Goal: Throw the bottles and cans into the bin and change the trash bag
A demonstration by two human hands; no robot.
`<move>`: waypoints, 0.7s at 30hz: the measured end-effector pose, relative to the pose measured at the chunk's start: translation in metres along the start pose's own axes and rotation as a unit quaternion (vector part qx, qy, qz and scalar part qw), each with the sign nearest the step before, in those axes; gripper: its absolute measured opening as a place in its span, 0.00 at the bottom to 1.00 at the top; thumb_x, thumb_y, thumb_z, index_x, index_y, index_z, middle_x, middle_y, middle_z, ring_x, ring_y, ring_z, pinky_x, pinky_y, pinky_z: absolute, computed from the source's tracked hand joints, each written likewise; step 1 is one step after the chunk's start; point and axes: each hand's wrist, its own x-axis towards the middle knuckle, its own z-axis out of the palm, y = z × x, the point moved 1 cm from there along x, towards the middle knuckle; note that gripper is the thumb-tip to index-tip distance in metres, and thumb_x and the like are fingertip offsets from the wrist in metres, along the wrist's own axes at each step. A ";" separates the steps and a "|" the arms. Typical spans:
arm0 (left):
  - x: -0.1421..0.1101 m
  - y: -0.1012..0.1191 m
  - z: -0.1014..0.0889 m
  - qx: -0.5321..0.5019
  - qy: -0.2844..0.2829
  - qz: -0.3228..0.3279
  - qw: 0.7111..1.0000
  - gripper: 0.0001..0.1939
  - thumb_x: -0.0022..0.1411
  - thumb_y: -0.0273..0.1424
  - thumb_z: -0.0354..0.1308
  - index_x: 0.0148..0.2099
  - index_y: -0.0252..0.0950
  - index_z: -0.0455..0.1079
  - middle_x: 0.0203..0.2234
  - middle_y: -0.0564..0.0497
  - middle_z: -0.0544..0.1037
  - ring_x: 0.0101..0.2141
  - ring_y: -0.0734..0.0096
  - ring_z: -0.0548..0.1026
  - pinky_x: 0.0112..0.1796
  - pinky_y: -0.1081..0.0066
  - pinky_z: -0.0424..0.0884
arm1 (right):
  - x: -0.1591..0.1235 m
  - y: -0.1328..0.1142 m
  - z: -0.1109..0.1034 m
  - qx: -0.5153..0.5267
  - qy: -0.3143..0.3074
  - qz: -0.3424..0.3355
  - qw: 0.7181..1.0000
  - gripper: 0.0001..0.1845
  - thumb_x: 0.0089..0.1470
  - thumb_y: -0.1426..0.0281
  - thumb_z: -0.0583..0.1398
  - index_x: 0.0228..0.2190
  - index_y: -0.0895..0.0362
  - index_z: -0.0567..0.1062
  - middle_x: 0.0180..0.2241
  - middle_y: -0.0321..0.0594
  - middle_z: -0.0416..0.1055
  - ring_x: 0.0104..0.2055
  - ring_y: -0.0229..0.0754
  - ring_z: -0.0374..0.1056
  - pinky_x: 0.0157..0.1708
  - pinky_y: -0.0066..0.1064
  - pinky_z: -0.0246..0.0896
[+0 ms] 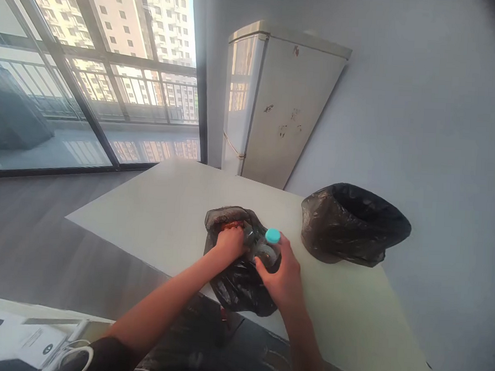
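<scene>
A black plastic bag (242, 287) lies open at the front edge of the white table, with clear plastic items and something reddish (232, 225) in its mouth. My left hand (231, 243) reaches into this bag, fingers curled down beside a piece of clear plastic (249, 235); whatever they grip is hidden. At the bag's right side, my right hand (286, 273) is closed around a clear plastic bottle (266, 255) with a turquoise cap (273, 235). Thumb and fingers sit on opposite sides of the bottle.
To the right on the white table (349, 301) stands a bin (330, 258) lined with a black bag (349, 224). A white refrigerator (288, 110) stands behind the table by the wall. Glass doors (94, 94) are at left, and a white box (19, 334) is at lower left.
</scene>
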 end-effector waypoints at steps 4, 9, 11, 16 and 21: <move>-0.017 -0.006 -0.011 -0.032 0.000 0.028 0.999 0.21 0.56 0.31 0.70 0.51 0.31 0.76 0.44 0.34 0.82 0.47 0.40 0.81 0.45 0.53 0.77 | -0.004 0.018 0.010 -0.016 0.000 0.025 1.000 0.36 0.55 0.60 0.65 0.63 0.52 0.65 0.55 0.48 0.75 0.58 0.57 0.72 0.58 0.52 0.69; -0.076 -0.017 -0.063 -0.242 0.055 0.109 0.963 0.33 0.62 0.46 0.68 0.65 0.43 0.67 0.57 0.44 0.78 0.55 0.49 0.77 0.54 0.55 0.75 | -0.003 0.018 0.007 -0.021 -0.002 0.097 0.995 0.38 0.52 0.55 0.67 0.61 0.53 0.66 0.51 0.50 0.78 0.53 0.59 0.75 0.53 0.51 0.72; -0.093 -0.027 -0.077 -0.358 0.074 0.130 0.921 0.33 0.61 0.45 0.69 0.66 0.46 0.66 0.55 0.46 0.79 0.53 0.51 0.78 0.53 0.55 0.76 | -0.002 0.016 0.005 -0.040 -0.008 0.123 0.992 0.38 0.51 0.51 0.67 0.59 0.53 0.67 0.48 0.49 0.79 0.49 0.60 0.77 0.51 0.51 0.72; -0.098 -0.073 -0.087 -0.508 0.116 0.120 0.845 0.27 0.61 0.42 0.70 0.59 0.42 0.72 0.52 0.43 0.81 0.51 0.50 0.81 0.55 0.51 0.77 | 0.007 0.013 0.003 -0.065 -0.003 0.135 0.989 0.36 0.48 0.47 0.68 0.52 0.52 0.68 0.49 0.50 0.79 0.50 0.60 0.77 0.51 0.48 0.70; -0.093 -0.150 -0.102 -0.656 0.318 0.086 0.679 0.30 0.66 0.50 0.65 0.62 0.39 0.67 0.60 0.40 0.77 0.59 0.50 0.76 0.58 0.51 0.75 | 0.025 0.017 -0.003 -0.131 0.051 0.139 0.980 0.44 0.39 0.41 0.70 0.52 0.53 0.70 0.49 0.53 0.79 0.49 0.65 0.76 0.52 0.55 0.69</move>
